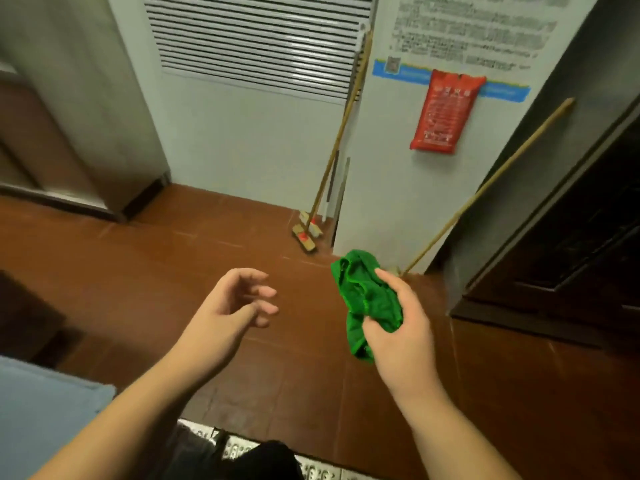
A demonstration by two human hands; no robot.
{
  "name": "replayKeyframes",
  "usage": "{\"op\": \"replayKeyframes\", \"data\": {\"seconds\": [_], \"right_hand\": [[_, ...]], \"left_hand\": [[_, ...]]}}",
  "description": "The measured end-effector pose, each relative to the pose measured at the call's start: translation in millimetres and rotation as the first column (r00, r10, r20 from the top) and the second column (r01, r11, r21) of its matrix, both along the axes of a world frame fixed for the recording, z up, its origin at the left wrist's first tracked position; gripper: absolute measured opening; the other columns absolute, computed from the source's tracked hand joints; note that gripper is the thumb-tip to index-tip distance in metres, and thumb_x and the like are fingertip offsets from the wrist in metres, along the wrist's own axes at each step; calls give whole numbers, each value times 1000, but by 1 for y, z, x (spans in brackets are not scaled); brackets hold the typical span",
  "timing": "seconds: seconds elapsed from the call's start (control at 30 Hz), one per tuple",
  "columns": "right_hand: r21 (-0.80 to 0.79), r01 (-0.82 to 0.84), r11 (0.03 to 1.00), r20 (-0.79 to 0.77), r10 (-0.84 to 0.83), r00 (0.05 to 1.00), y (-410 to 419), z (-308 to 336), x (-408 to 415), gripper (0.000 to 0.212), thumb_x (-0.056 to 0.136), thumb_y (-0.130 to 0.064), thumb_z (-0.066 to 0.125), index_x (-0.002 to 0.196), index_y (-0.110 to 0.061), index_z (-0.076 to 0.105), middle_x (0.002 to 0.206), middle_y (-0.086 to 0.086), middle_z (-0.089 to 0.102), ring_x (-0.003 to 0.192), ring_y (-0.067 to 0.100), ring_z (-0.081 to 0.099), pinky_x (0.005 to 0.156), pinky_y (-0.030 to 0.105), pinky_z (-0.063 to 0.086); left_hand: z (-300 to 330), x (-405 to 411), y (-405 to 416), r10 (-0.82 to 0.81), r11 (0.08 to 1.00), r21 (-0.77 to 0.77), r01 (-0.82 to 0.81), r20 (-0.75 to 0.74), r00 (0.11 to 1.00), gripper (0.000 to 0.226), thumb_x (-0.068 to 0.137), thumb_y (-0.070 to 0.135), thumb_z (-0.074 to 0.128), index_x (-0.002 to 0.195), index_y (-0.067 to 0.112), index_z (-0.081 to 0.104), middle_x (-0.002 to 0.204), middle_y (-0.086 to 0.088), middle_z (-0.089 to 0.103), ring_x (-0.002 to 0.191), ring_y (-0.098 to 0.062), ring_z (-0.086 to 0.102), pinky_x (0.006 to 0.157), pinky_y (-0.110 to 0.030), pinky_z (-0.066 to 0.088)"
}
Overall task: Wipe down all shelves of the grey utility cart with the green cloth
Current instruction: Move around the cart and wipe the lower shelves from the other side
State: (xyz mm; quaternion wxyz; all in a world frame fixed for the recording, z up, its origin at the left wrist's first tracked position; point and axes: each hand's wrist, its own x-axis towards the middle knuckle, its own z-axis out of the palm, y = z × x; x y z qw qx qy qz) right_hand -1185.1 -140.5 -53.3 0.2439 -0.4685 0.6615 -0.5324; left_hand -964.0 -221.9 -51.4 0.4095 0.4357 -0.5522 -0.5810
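We look down at our two bare hands over a floor of red-brown tiles (173, 271). Our right hand (401, 327) holds the green cloth (363, 296): the thumb lies on top of it and the fingers are curled round it from below, so the cloth is bunched and crumpled, with one end hanging down under the palm. Our left hand (228, 303) is released and holds nothing; its fingers are spread and loosely bent, pointing to the right toward the cloth, but well apart from it. At the bottom left corner we see a blue-grey surface with a rounded edge (45, 410); it may be a part of the grey utility cart, but we cannot tell this for sure, and no shelf is visible. In front of us there is a white wall with a louvred vent panel (256, 39). In the corner, two brooms with wooden handles (329, 168) lean against the wall, their brush heads on the floor. Another wooden stick (491, 181) leans on the wall more to the right. A red pouch (443, 112) hangs on the wall under a blurred printed notice (474, 26). At the right side stands a dark door (571, 220).
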Motion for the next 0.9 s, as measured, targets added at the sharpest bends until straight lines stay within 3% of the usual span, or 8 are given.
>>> {"op": "replayKeyframes", "data": {"seconds": [0.2,0.3,0.43,0.53,0.77,0.9], "right_hand": [[46,-262,964,-70,265,962,-158,-9,19,75,73,8,65,124,-46,57,127,-18,56,121,4,54,98,28,51],[56,-359,932,-132,364,922,-246,-14,38,75,72,9,66,120,-49,57,129,-23,52,124,-1,49,100,22,47],[82,-483,872,-169,490,855,-361,-10,74,76,70,8,65,115,-53,56,129,-25,50,123,-14,42,93,0,34],[81,-573,816,-206,576,791,-432,-5,101,78,68,9,64,116,-52,55,130,-21,50,126,-9,43,96,0,28],[118,-769,628,-248,769,590,-575,-26,161,74,73,7,68,128,-42,57,139,-18,45,131,-5,41,105,9,32],[128,-882,453,-227,879,419,-662,-45,217,77,72,9,67,126,-45,56,136,-19,47,131,-4,41,105,9,33]], "left_hand": [[-21,40,-114,269,963,24,-269,-39,962,38,89,-19,43,113,10,53,101,-15,61,82,-26,65,75,-38,53],[-42,62,-185,372,928,55,-370,-31,928,42,88,-21,42,109,14,54,101,-18,62,79,-25,66,72,-39,52],[-41,87,-274,451,891,72,-449,-12,892,43,87,-19,41,109,16,54,102,-17,62,81,-26,66,74,-41,52],[-33,108,-329,500,866,29,-500,18,866,45,87,-18,41,109,18,55,100,-12,64,82,-25,68,73,-39,54],[-46,164,-417,678,732,23,-681,87,730,47,82,-11,39,107,25,56,98,-6,65,82,-27,69,73,-42,54],[-66,197,-453,833,543,62,-838,90,546,42,85,-14,41,110,17,54,100,-12,63,79,-25,68,67,-34,52]]}}
